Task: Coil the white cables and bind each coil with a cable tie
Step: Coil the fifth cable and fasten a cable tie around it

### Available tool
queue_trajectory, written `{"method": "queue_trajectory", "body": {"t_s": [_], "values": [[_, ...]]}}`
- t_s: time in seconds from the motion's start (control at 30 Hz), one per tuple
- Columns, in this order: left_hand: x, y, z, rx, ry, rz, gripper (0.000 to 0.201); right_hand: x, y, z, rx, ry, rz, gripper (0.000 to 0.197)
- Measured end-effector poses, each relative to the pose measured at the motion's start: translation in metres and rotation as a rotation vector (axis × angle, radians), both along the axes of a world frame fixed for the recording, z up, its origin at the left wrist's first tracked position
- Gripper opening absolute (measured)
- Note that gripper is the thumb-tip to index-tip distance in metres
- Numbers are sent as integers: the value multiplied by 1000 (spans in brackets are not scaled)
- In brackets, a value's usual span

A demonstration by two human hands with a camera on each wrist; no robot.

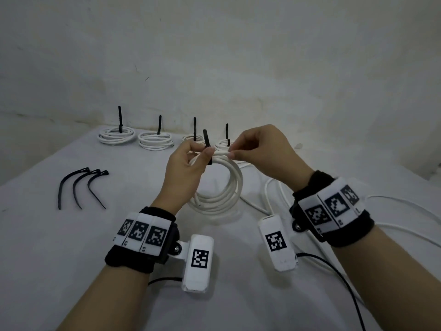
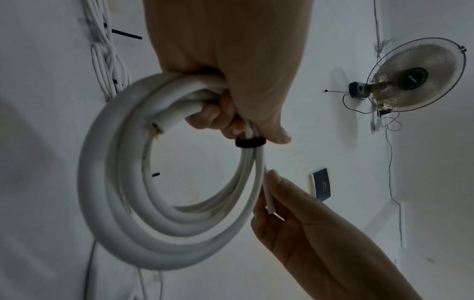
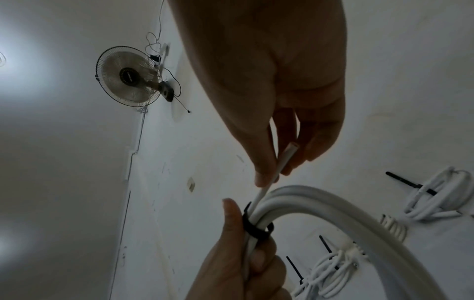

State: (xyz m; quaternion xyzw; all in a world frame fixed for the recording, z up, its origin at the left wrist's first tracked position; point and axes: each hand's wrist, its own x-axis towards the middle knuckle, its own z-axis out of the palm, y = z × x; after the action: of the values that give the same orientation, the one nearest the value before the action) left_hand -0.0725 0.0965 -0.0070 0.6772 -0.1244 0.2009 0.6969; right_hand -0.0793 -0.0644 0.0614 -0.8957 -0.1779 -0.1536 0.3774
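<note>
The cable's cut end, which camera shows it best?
The right wrist view: the cable end shows its cut face, pinched by the right hand. The left wrist view shows it edge-on against that hand's fingers. The head view hides it behind the fingers.

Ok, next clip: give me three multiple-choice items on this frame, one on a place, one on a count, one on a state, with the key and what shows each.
1. Where do the loose cable ties lie?
A. on the table, left of the hands
B. on the finished coils
C. under the right wrist

2. How many bound coils sit at the back of the table?
A. two
B. four
C. six

3. What is the right hand doing?
A. resting flat on the table
B. pinching the free cable end
C. picking up a tie

Key: 1 A, three black ties lie there; 2 B, four coils with upright tie tails; 3 B, thumb and fingers pinch the end beside the black tie on the coil gripped by the left hand.
</note>
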Motion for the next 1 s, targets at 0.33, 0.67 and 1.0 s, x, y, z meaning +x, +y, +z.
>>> {"method": "queue_trajectory", "body": {"t_s": [0.33, 0.67, 1.0], "values": [[3, -1, -3, -157, 44, 94, 15, -15, 16, -32, 285, -41, -8, 12], [-2, 1, 7, -395, 271, -227, 35, -8, 5, -34, 352, 31, 140, 29], [-1, 10, 6, -476, 414, -615, 36, -3, -4, -46, 293, -131, 198, 30]]}}
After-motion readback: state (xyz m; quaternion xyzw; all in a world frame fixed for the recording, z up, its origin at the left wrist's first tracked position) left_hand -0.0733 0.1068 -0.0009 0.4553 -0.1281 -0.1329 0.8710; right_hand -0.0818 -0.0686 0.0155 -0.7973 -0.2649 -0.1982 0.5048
